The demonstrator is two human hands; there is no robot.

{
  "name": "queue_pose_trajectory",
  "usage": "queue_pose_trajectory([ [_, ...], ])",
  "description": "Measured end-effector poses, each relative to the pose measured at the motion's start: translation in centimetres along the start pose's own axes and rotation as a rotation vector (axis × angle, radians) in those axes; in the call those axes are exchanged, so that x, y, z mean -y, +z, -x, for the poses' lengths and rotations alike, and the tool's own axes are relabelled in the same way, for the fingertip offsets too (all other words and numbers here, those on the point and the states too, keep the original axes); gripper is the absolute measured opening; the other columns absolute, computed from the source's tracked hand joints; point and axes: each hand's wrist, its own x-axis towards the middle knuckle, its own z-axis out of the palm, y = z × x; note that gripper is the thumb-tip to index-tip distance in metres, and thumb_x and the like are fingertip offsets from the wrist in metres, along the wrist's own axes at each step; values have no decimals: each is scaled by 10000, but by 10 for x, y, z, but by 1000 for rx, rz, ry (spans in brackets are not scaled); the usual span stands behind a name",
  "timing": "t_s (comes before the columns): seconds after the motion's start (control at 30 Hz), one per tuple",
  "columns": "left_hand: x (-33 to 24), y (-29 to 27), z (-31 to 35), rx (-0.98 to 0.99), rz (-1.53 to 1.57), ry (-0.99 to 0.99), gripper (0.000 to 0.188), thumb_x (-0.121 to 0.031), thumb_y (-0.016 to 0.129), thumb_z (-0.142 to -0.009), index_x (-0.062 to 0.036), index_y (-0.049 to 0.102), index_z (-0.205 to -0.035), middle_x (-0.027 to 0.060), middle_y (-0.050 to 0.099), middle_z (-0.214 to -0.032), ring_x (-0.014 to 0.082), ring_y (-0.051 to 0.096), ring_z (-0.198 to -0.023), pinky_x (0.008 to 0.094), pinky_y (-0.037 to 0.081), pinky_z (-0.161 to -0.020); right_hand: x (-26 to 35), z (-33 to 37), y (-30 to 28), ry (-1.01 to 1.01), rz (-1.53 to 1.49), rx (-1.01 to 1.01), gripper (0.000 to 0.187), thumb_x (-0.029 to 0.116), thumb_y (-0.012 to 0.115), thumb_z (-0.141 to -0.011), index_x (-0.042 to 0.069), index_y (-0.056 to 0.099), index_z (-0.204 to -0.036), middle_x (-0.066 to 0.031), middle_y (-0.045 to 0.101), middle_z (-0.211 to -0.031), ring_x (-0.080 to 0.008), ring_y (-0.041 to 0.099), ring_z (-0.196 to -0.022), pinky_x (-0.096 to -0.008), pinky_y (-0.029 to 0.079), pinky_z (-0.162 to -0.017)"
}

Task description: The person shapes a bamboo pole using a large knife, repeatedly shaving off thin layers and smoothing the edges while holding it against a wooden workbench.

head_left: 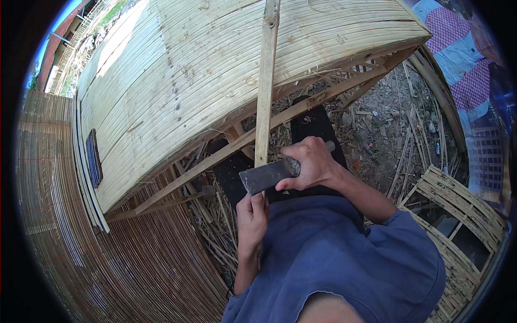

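My right hand (312,164) is closed around a cleaver-like chopping knife with a broad, dark, rectangular blade (269,175). The pale butt of its handle shows beyond my fist. The blade lies across a long pale wooden strip (264,102) near its lower end, hiding part of it. Just below the blade, my left hand (253,215) grips that strip with the thumb uppermost. From there the strip runs away from me, over the edge of a slatted bamboo table (215,64). Whether the blade has cut into the strip cannot be seen.
Under the table's near edge runs a wooden brace (301,107), close above my legs. A reed screen (124,258) is at the left, with a small dark striped panel (94,157) by the table's edge. Bamboo lattice (463,226) lies at the right. Bamboo scraps litter the ground (388,129).
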Motion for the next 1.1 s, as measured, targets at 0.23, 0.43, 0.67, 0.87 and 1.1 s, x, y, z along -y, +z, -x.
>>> queue_pose_trajectory([
  [0.23,7,-3,1,21,7,-10,408,-339,375,-986,-60,443,-696,-58,350,-524,24,312,-440,203,229,-396,2,-2,-1,-7,-11,5,743,773,564,-633,35,535,-553,-116,523,-475,-323,587,-493,-405,480,-493],
  [0.43,15,-2,0,-45,-28,7,394,-267,442,-971,-17,494,-671,-34,433,-527,36,368,-462,227,254,-413,13,5,5,-52,23,79,746,794,564,-607,50,552,-561,-101,527,-472,-308,588,-483,-400,475,-472],
  [0.67,10,-5,-3,-98,-303,117,278,-110,446,-928,46,573,-735,48,507,-531,82,481,-486,264,348,-448,12,10,15,31,-56,30,728,760,635,-564,38,541,-584,-95,535,-498,-306,575,-475,-379,460,-463],
  [0.87,5,-2,-7,-191,-355,188,181,-7,445,-829,51,614,-805,179,626,-683,283,654,-647,340,471,-576,12,12,23,6,-4,-36,729,767,640,-546,48,521,-562,-81,519,-482,-288,563,-446,-374,448,-433],
  [1.1,4,1,-7,-168,-391,346,165,-1,439,-827,38,588,-887,179,624,-719,304,654,-712,330,472,-624,13,11,25,-21,-8,-37,718,754,646,-555,49,508,-550,-79,512,-479,-287,561,-446,-372,453,-445],
])
